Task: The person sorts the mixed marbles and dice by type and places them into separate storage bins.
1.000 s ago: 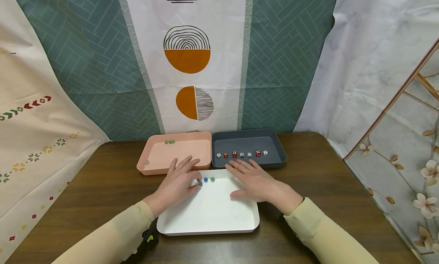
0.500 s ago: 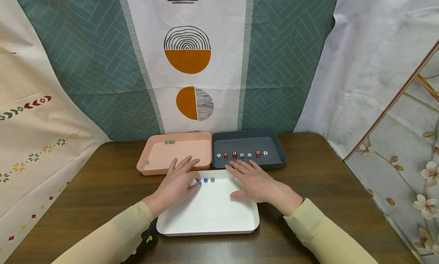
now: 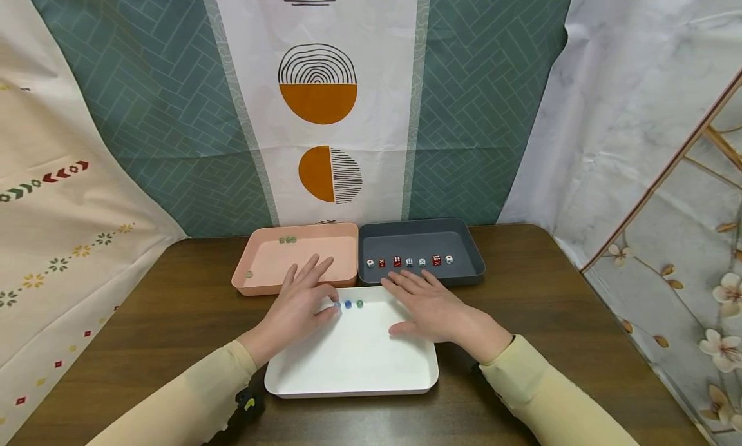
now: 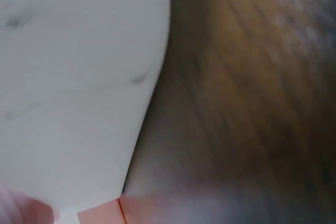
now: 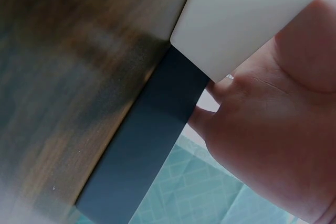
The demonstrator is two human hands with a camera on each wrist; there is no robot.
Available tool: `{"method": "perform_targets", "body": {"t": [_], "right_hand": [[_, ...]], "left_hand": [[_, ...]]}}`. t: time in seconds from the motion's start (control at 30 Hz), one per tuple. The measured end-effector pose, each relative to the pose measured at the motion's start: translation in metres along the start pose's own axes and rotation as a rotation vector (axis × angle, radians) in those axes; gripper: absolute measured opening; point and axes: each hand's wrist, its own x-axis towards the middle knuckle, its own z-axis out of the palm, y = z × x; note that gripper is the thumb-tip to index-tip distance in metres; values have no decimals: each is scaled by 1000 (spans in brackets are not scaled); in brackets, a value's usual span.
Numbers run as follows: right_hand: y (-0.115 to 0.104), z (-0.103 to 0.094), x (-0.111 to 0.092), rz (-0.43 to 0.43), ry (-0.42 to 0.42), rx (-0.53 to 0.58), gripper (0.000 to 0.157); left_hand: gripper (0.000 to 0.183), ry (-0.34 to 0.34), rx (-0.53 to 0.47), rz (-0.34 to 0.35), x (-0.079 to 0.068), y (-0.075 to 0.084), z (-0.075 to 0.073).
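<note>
My left hand (image 3: pixel 298 307) reaches over the left side of the white tray (image 3: pixel 353 375). Its thumb and index fingertip meet around a small pale blue marble (image 3: pixel 337 305), while the other fingers point outward over the pink tray's near edge. Beside that marble, in a row, lie a darker blue marble (image 3: pixel 348 304) and a green marble (image 3: pixel 359 303). The right hand (image 3: pixel 431 309) extends flat over the white tray's right side, fingertips at the dark tray's near rim. In the left wrist view a blurred piece of hand (image 4: pixel 23 208) shows at the bottom corner.
Behind stands the pink tray (image 3: pixel 315 252), with several green marbles (image 3: pixel 286 240) at its back and one clear marble (image 3: pixel 250 274) at front left. The dark tray (image 3: pixel 417 230) adjoins it, holding a row of red and white dice (image 3: pixel 409 262). A brown wooden table (image 3: pixel 539 317) carries everything.
The marble at my left fingertips has shifted slightly away from me, into line with the other two. My left hand has moved a little that way too. The right hand has stayed put.
</note>
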Motion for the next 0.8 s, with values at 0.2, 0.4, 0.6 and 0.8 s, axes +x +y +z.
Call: {"method": "perform_targets", "body": {"t": [0.2, 0.4, 0.6, 0.8], "right_hand": [[-1, -2, -1, 2, -3, -5, 97], [1, 1, 0, 6, 1, -7, 97], [-1, -2, -1, -2, -2, 13, 97], [-1, -2, -1, -6, 3, 13, 96]], "left_hand": [[18, 7, 9, -16, 1, 0, -3], [16, 20, 9, -37, 4, -2, -8], [14, 43, 2, -44, 8, -8, -14], [15, 47, 10, -56, 12, -13, -17]]}}
